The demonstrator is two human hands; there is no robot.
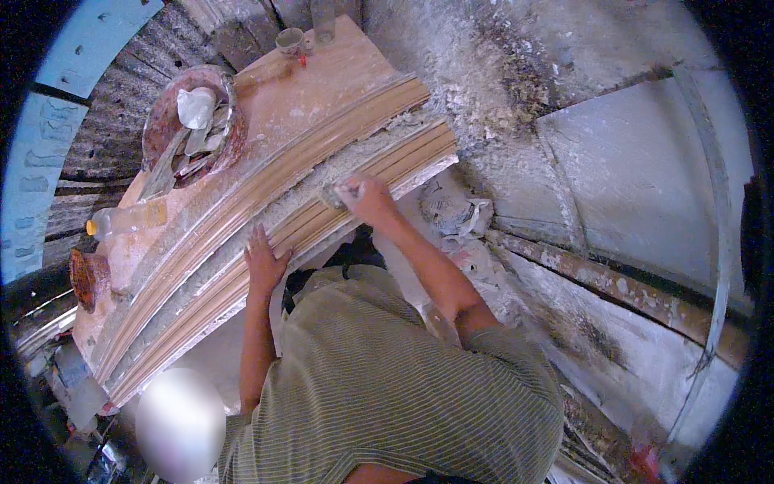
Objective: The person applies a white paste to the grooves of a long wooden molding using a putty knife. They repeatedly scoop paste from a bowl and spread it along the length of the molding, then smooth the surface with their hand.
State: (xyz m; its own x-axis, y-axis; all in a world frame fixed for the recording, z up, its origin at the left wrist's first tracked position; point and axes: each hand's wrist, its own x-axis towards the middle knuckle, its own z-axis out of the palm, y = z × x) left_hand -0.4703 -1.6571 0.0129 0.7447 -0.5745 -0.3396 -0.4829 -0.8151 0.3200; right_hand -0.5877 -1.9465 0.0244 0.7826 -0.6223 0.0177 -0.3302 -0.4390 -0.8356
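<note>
Two long, brown, grooved moulding strips, a far one (282,165) and a near one (314,222), run side by side across the table. Grey powdery material (318,173) fills the channel between them. My left hand (264,262) rests on the near strip with its fingers stretched out. Farther right, my right hand (369,200) is closed around a small grey-green pad (331,196) and presses it against the near strip. The pad is mostly covered by the fingers, so its exact kind does not show.
On the pinkish table (322,77) stands a red-speckled basin (151,133) holding tools and a white bag. Beside it lie a clear bottle (133,218) with a yellow cap and a reddish-brown container (84,278). A cup (290,40) sits at the far edge. Crumpled bags (459,210) lie at right.
</note>
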